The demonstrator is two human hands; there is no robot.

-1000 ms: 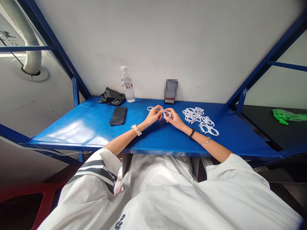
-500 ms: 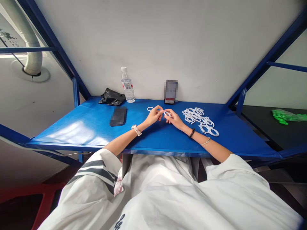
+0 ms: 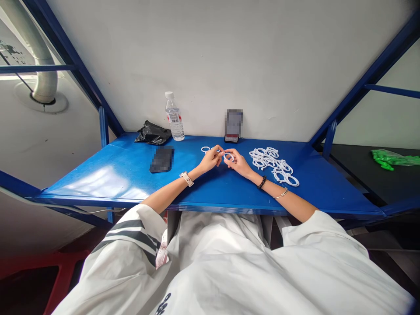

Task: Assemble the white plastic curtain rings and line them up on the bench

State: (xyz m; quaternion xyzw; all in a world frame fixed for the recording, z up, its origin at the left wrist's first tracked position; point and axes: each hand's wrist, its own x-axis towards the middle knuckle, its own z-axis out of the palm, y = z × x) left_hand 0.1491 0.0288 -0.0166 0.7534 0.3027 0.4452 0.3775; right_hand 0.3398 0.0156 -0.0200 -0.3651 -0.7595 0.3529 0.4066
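Observation:
Over the blue table, my right hand (image 3: 239, 164) grips a small white plastic ring (image 3: 232, 155), which is tilted so that its opening shows. The fingertips of my left hand (image 3: 210, 160) pinch at the ring's left edge and touch the fingers of my right hand. Just what lies between the left fingertips is too small to make out clearly. Another white ring (image 3: 205, 147) lies on the table beyond my left hand, partly hidden by it. To the right of my right hand is a loose pile of several similar white rings (image 3: 269, 161), each with a small knob.
The blue table (image 3: 315, 188) meets a pale wall at the back. A water bottle (image 3: 176, 120) stands by a crumpled black bag (image 3: 152, 133). A dark, blurred flat object (image 3: 162, 159) lies in front. A phone-like object (image 3: 233, 127) leans on the wall. Green pieces (image 3: 385, 159) lie far right.
The ring in my fingers has turned, so its opening faces me more. Both hands stay almost in the same place.

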